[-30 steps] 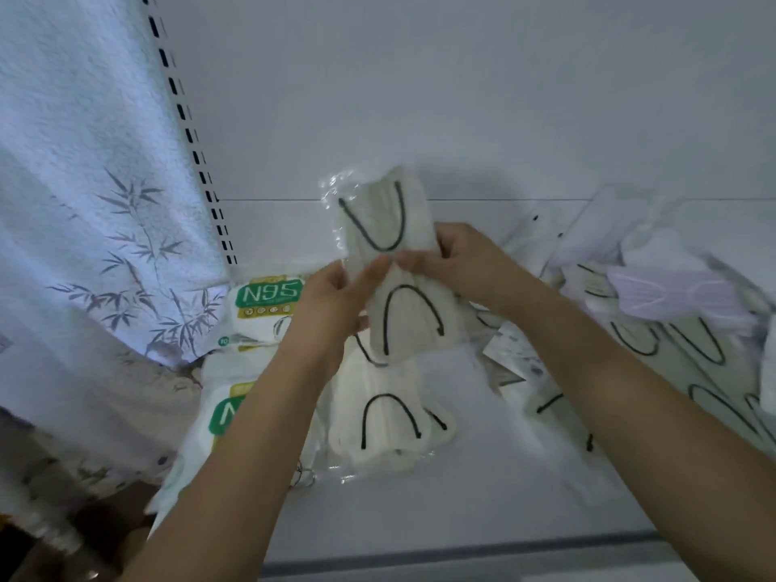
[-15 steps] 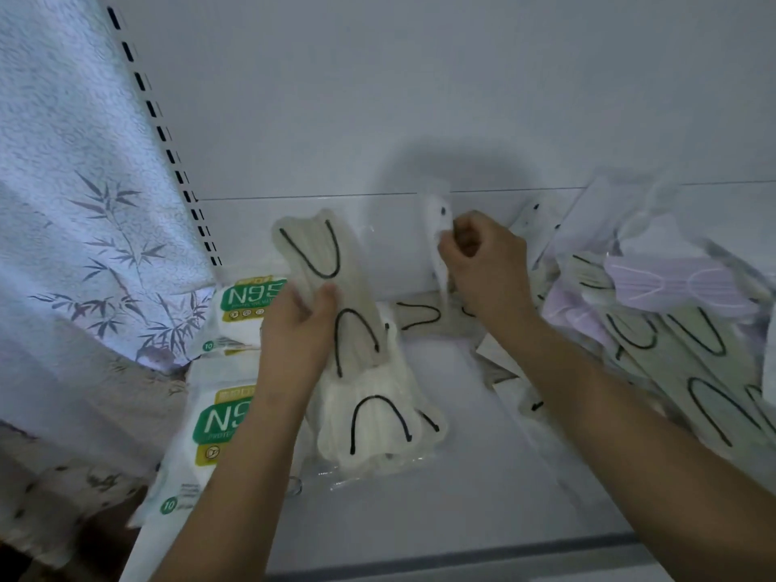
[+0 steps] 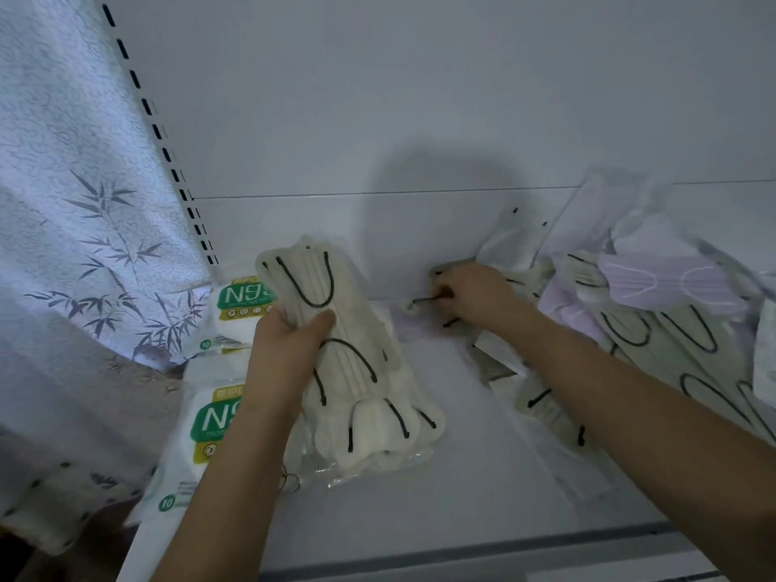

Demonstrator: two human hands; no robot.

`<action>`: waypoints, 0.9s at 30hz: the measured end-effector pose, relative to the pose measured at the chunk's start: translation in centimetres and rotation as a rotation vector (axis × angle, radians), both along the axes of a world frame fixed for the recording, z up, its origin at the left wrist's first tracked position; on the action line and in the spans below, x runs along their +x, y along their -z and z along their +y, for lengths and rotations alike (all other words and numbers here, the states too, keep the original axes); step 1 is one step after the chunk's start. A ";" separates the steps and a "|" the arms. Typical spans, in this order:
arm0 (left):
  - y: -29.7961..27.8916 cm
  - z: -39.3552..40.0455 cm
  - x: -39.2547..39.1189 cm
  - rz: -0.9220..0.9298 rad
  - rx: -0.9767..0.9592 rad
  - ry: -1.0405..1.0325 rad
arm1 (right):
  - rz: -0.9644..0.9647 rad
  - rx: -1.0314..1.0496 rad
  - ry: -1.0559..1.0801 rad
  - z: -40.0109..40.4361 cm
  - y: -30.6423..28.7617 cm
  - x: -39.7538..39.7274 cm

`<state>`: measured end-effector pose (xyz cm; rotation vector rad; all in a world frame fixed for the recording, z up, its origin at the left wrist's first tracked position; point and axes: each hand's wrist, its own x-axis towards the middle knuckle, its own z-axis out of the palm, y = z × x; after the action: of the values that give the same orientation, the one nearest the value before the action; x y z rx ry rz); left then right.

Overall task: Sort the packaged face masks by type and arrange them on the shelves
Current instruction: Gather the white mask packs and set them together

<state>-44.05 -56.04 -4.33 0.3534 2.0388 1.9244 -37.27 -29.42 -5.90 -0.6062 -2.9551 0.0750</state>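
My left hand [image 3: 283,354] grips a clear-wrapped cream mask with black ear loops [image 3: 319,287], held over a small stack of the same cream masks [image 3: 390,430] lying on the white shelf [image 3: 441,510]. My right hand [image 3: 470,294] is at the back of the shelf, fingers pinched on a packaged cream mask [image 3: 422,304] at the left edge of a loose pile [image 3: 672,329]. That pile holds cream masks with black loops and lilac masks [image 3: 667,283]. Two N95 packs with green labels [image 3: 241,298] [image 3: 210,422] lie at the left.
A slotted shelf upright [image 3: 168,153] runs down the left of the white back panel. A bamboo-print curtain [image 3: 71,212] hangs left of it. The shelf's front lip [image 3: 462,556] crosses the bottom of the view.
My right hand let go of the cream mask both hands held and reached right and back to the pile. My left hand carried that mask down and left over the stack.
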 end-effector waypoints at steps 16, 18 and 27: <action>0.0 1.1 -0.1 0.062 0.029 -0.026 | -0.101 -0.120 -0.060 -0.8 -1.9 2.4; 0.0 0.8 0.0 0.037 0.028 -0.027 | -0.199 -0.046 -0.034 0.7 0.0 2.9; -1.0 3.0 2.7 0.203 0.113 0.110 | 0.820 -0.653 0.041 -5.8 -8.3 2.8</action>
<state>-41.32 -53.06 -3.32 0.6991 1.9876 2.0118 -34.50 -35.18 2.41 -0.5179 -2.0747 1.0333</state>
